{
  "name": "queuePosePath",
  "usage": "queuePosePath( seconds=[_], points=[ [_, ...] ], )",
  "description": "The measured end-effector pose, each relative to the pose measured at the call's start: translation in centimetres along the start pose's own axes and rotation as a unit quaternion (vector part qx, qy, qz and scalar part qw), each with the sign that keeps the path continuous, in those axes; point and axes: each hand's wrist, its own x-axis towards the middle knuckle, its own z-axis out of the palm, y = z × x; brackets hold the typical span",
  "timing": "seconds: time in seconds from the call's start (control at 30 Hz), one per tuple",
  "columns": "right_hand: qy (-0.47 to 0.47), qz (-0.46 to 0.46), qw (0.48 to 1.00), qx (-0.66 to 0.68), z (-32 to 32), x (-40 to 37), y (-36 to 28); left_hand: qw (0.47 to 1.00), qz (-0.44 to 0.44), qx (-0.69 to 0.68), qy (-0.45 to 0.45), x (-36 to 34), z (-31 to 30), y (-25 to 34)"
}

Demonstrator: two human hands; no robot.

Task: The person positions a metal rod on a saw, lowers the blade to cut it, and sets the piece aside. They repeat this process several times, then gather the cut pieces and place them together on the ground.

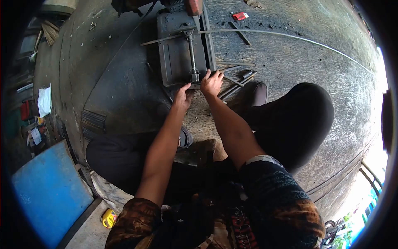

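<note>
A dark metal cut-off saw base (176, 62) lies on the floor in front of me, with a clamp screw (192, 54) running along it. A long thin metal rod (290, 35) crosses the base at the clamp. My left hand (181, 98) is at the base's near edge, thumb up and fingers curled under, partly hidden. Close by, my right hand (212, 84) grips the near right corner of the base with bent fingers. The end of the clamp screw sits between the two hands.
Loose metal pieces (236, 85) lie right of the base, near my shoe (260, 93). A red packet (240, 16) is farther off. Several dark bars (93, 122) lie at left. A blue panel (54, 195) and a yellow tape measure (109, 218) are at lower left.
</note>
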Motion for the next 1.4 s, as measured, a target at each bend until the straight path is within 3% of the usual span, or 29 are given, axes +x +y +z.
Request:
queuePosePath(
  seconds=[0.1, 0.2, 0.37, 0.43, 0.47, 0.53, 0.57, 0.63, 0.77, 0.83, 0.87, 0.9, 1.0, 1.3, 1.4],
  points=[
    [0.019, -0.018, 0.999, -0.039, -0.2, 0.1, -0.4, 0.994, 0.044, 0.095, -0.033, -1.6, 0.9, 0.6],
    [-0.028, -0.101, 0.974, -0.199, -1.4, 0.4, -0.8, 0.983, 0.082, 0.165, -0.028, -2.8, 1.6, 0.6],
    [0.028, -0.155, 0.980, -0.121, 0.5, 0.9, 0.6, 0.965, 0.077, 0.249, -0.023, -3.2, 1.4, 2.0],
    [-0.008, -0.135, 0.988, -0.071, 0.2, 1.1, 0.4, 0.870, 0.095, 0.484, -0.016, -2.6, 1.2, 3.5],
    [-0.007, -0.127, 0.990, -0.069, 0.1, 1.1, 0.4, 0.867, 0.092, 0.490, -0.018, -2.3, 1.1, 4.2],
    [-0.029, -0.128, 0.989, -0.063, -0.4, 1.0, 0.2, 0.665, 0.188, 0.712, -0.127, -2.3, 1.9, 6.0],
    [-0.028, -0.123, 0.990, -0.061, -0.4, 1.1, 0.1, 0.661, 0.186, 0.715, -0.130, -2.5, 2.6, 6.7],
    [-0.039, -0.122, 0.989, -0.077, -0.4, 1.1, 0.2, 0.568, 0.189, 0.786, -0.154, -2.7, 3.8, 7.6],
    [-0.061, -0.106, 0.991, -0.063, -0.5, 1.5, 0.3, 0.539, 0.193, 0.806, -0.151, -2.7, 4.2, 7.6],
    [-0.051, -0.113, 0.988, -0.087, -0.4, 1.4, 0.5, 0.501, 0.293, 0.807, -0.106, -3.6, 4.2, 7.0],
    [-0.049, -0.109, 0.991, -0.064, -0.4, 1.4, 0.6, 0.539, 0.234, 0.800, -0.123, -3.5, 4.5, 7.2],
    [-0.051, -0.107, 0.991, -0.064, -0.3, 1.4, 0.8, 0.538, 0.233, 0.801, -0.123, -3.6, 4.5, 7.0],
    [-0.037, -0.113, 0.991, -0.067, 0.0, 1.5, 0.9, 0.534, 0.292, 0.789, -0.085, -4.0, 4.3, 6.4],
    [-0.046, -0.113, 0.991, -0.059, 0.5, 2.1, 1.4, 0.532, 0.267, 0.803, -0.024, -4.8, 5.0, 5.5],
    [-0.042, -0.118, 0.990, -0.072, 0.6, 1.9, 1.8, 0.526, 0.305, 0.793, -0.026, -5.4, 4.6, 5.0]
  ],
)
